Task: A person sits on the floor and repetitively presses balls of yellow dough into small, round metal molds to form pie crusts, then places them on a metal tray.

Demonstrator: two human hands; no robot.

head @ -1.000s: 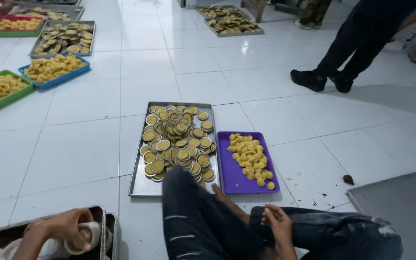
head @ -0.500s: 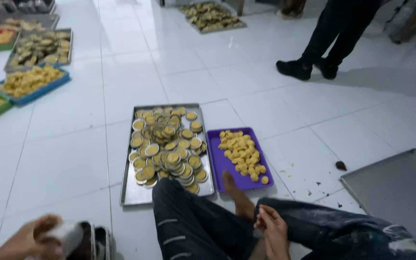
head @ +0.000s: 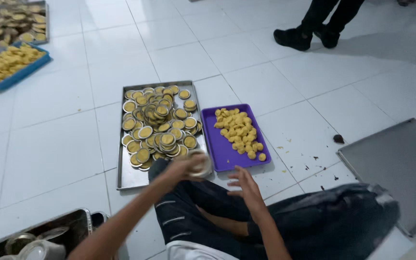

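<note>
Your left hand is clamped around a small round metal mould; your right hand hangs spread, holding nothing. It looks light, rigid, probably greasy: pinch its rim.

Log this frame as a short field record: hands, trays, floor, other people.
left hand: holds a small round tin mould over the steel tray's near corner
right hand: open, empty, beside the purple tray
steel tray: piled with filled round moulds
purple tray: yellow pastries
floor: white tiles, crumbs at right
other person: dark shoes at top
</note>
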